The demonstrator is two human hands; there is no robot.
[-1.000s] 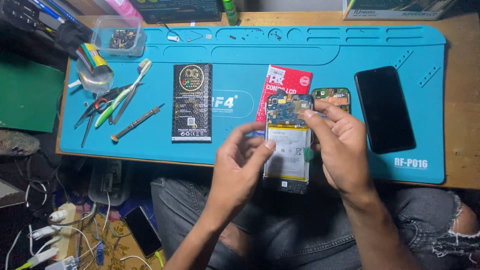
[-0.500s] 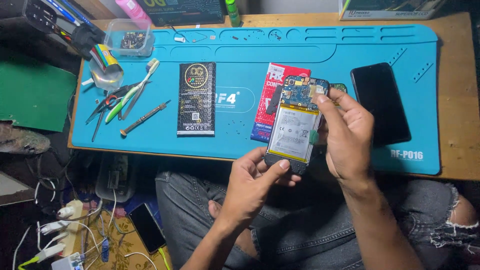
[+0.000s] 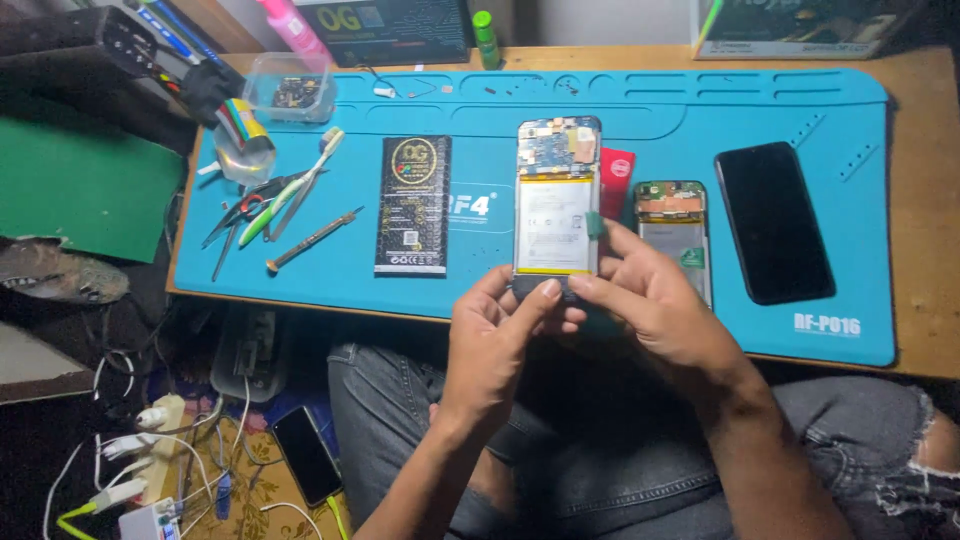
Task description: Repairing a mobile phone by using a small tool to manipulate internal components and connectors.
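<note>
At the bottom of the frame, legs in torn grey jeans are seen, and beside them at lower left a floor strewn with white cables and chargers and a dark phone lying face up.

Just above the lap, an opened phone with its back removed is held upright over the near edge of the mat, slightly left of the frame's centre; its pale battery and the circuit board at its top are exposed. The left hand is closed around the phone's bottom edge, thumb and fingertips pinching it. The right hand is wrapped on the lower right side of the same phone, the fingers grasping its edge.

Beneath, a blue work mat is spread over a wooden table. On the mat, a black battery pack is laid left of the held phone, and a second opened phone and a black screen panel are laid to its right. A red packet is partly hidden behind the held phone. Tweezers, a toothbrush and a screwdriver are gathered at the mat's left end.

Farther back, at upper left, a clear plastic tray is set on the mat, with a green mat off to the left. Boxes are lined along the table's far edge.
</note>
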